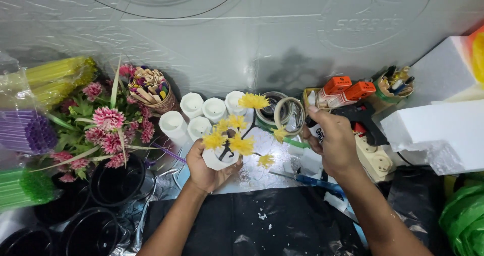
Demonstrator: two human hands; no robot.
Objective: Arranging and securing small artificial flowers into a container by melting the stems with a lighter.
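While the left hand (207, 166) clamps the small white pot (220, 157) from below, fingers wrapped tight around its base, the yellow flowers (236, 135) fan up and right out of it on dark stems. Pot sits front of the cluster of empty white pots (201, 114), nearer the person.

Right hand (335, 146) is right of the held pot, well apart from it, fingers closed around a black glue gun (359, 116). Gun body runs roughly left-right, nozzle end pointing left toward the flowers; exact tip is hidden behind the fingers, can't tell how close it gets to the stems.

Key relation: the flowers lie left of the right-hand fingers, stems' long axis tilted up-right from the pot mouth. Left hand already on it; right is the free approach side.

Relative to the held pot: pink flower bunch (108, 130) left, black pots (118, 183) lower-left, tape rolls (282, 112) upper-right, white foam blocks (438, 132) far right, blue-handled tool (310, 180) lower-right on the black sheet (262, 225).
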